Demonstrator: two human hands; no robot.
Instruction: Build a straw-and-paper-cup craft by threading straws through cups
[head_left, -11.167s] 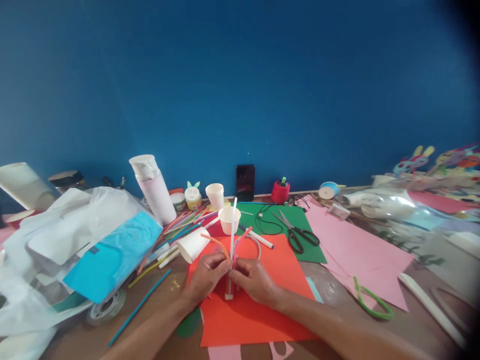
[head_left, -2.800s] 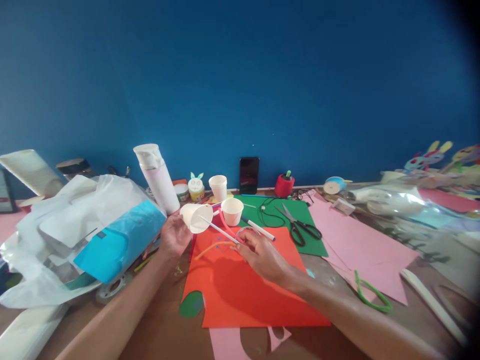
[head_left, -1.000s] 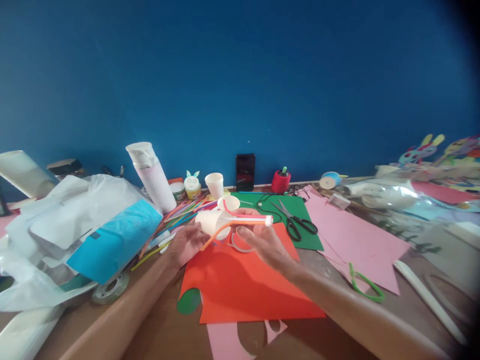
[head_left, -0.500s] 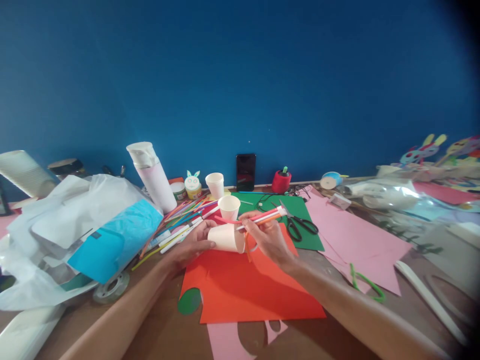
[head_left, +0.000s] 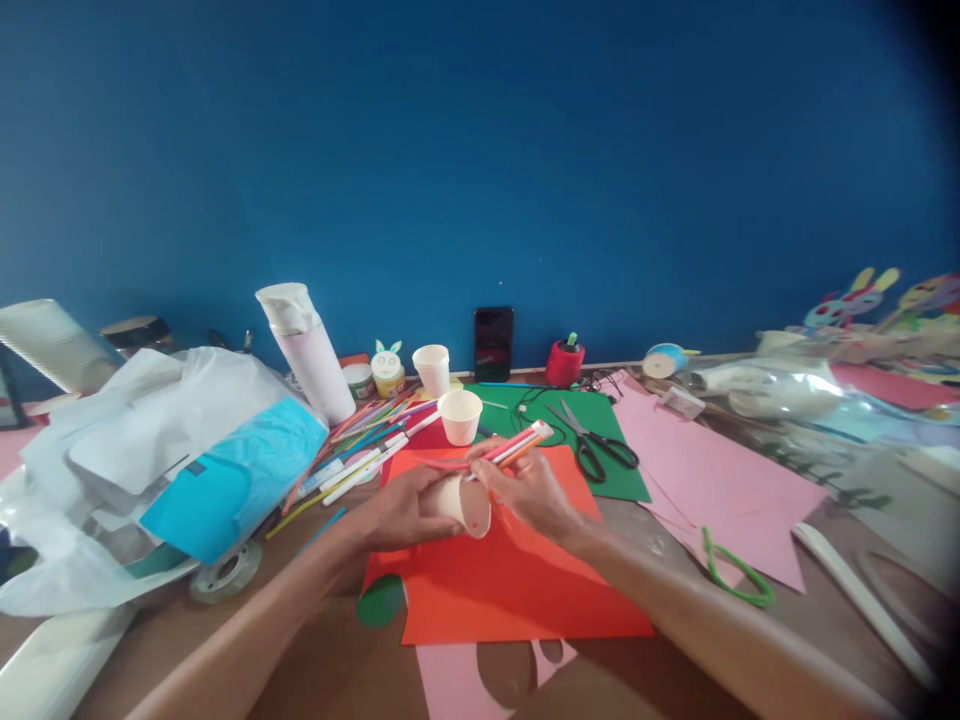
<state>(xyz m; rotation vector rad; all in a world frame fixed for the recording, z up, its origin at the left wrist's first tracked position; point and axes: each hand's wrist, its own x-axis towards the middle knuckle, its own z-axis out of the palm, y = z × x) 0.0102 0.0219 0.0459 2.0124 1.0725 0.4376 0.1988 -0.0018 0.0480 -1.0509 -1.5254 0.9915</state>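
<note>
My left hand [head_left: 405,508] is wrapped round a white paper cup [head_left: 474,506], which lies on its side above the orange sheet [head_left: 525,590], its mouth turned to the right and toward me. In my right hand [head_left: 525,492] is a small bundle of red, white and orange sticks [head_left: 517,445], pinched just above the cup's rim. A thin red strip runs leftward from the bundle over the cup. Behind my hands another paper cup [head_left: 460,418] stands upright, with a further cup [head_left: 431,370] behind it.
Black scissors [head_left: 592,440] lie on green paper [head_left: 626,487]. Pink sheets [head_left: 720,465] are at the right with a green pipe cleaner [head_left: 739,580]. Markers and sticks [head_left: 364,465], a plastic bag [head_left: 97,480] and a tape roll [head_left: 225,573] are at the left. A phone [head_left: 493,345] leans on the wall.
The held cup has come lower and nearer, and its mouth has turned more toward me. The stick bundle has shifted slightly left with my right hand.
</note>
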